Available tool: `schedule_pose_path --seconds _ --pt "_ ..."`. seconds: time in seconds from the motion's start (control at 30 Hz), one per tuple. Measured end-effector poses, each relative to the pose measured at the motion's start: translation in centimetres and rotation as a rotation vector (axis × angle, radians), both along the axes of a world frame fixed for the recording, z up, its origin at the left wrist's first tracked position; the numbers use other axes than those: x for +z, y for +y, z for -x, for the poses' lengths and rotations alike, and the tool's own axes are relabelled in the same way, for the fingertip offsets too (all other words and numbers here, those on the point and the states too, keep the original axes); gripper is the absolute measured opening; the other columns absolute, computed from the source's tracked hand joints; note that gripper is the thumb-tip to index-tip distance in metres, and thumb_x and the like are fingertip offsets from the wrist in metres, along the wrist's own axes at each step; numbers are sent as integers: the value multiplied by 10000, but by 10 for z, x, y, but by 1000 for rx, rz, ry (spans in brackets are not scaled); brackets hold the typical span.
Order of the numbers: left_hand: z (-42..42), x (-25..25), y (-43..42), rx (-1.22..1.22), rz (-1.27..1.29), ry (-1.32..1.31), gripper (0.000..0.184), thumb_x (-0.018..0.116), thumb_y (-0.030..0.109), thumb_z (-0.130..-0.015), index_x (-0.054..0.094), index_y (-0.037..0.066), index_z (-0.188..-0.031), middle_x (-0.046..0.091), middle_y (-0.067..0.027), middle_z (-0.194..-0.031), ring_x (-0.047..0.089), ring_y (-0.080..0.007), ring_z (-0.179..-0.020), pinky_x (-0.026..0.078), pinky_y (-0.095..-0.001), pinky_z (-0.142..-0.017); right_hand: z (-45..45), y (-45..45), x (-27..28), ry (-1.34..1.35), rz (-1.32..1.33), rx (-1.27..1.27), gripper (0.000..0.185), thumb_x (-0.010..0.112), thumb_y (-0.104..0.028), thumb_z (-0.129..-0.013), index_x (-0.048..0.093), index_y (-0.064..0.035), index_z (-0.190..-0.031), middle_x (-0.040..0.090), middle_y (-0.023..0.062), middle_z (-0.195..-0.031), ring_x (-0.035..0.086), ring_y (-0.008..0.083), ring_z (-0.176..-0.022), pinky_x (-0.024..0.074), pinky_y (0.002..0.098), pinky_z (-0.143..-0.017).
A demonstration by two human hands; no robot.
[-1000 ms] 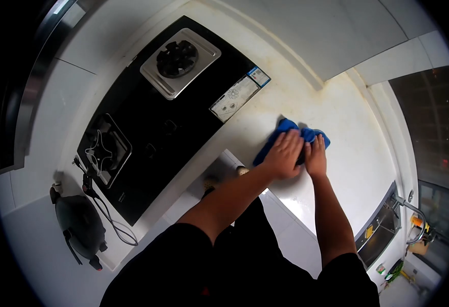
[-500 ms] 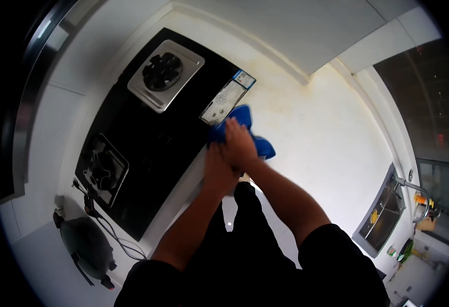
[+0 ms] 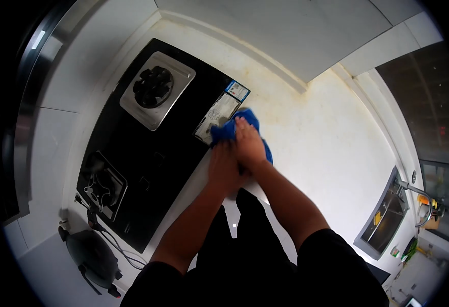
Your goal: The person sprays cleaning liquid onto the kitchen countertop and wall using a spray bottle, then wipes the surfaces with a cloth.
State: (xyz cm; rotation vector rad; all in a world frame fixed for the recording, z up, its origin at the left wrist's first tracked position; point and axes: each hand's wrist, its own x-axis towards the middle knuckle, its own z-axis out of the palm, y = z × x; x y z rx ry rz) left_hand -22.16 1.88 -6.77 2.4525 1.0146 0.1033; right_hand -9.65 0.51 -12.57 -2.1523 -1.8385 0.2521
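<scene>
A crumpled blue cloth [image 3: 246, 116] lies across the stove's right edge and the white countertop, bunched beneath both hands. My right hand [image 3: 250, 144] presses on it from above, its fingers pointing up and left. Close beside it, my left hand [image 3: 223, 163] holds the cloth's lower left side, with fingertips partly hidden in the folds. The cloth touches the label sticker [image 3: 216, 115] on the black glass stove [image 3: 176, 148] and covers its lower right part.
Two burners sit on the stove, the upper one on a steel plate [image 3: 176, 71]. A dark electric pan [image 3: 94, 258] with a cord [image 3: 114, 238] stands at lower left. A sink [image 3: 385, 220] with a faucet [image 3: 426, 199] is at right. Cabinets [image 3: 286, 36] border the white countertop [image 3: 321, 158].
Both hands and the cloth have shifted slightly up and right relative to the stove. The cloth's right flap is more bunched up. The view has tilted a little, so the stove appears lower.
</scene>
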Motion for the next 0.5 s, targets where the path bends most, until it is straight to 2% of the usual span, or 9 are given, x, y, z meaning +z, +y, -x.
schedule_pose_path --seconds 0.13,0.2,0.3,0.4,0.5 --pt "-59 -13 31 -36 -29 77 927 669 503 -720 342 -69 -1373 351 -299 -1399 279 -405 -1356 198 -473 -1128 -62 24 2 2 -53 -112 583 515 -265 -908 361 44 -1378 419 203 -1404 367 314 -1334 277 400 -1104" --pt "-89 -28 46 -49 -100 -96 920 643 517 -722 366 -88 -1357 361 -305 -1395 283 -395 -1358 208 -459 -1127 -93 36 -3 35 -15 -170 560 454 -296 -933 367 37 -1375 350 153 -1469 288 277 -1385 239 411 -1123" --pt "-121 -32 64 -96 -175 -110 917 644 505 -709 380 -101 -1345 378 -309 -1383 292 -397 -1352 211 -454 -1128 -128 51 -13 -76 -98 -201 510 472 -294 -927 448 32 -1318 387 159 -1443 326 293 -1363 281 429 -1099" --pt "-123 -39 68 -126 -195 -165 946 652 507 -689 363 -102 -1353 360 -304 -1400 280 -387 -1361 207 -451 -1131 -129 54 -4 -51 -152 -204 496 494 -261 -915 467 73 -1280 408 202 -1415 360 340 -1331 296 446 -1081" --pt "-114 -33 58 -118 -167 -86 959 658 506 -681 353 -99 -1359 346 -299 -1411 259 -375 -1373 203 -454 -1133 -117 44 -2 -14 -148 -191 508 508 -258 -899 462 80 -1275 405 215 -1412 350 351 -1335 299 466 -1077"
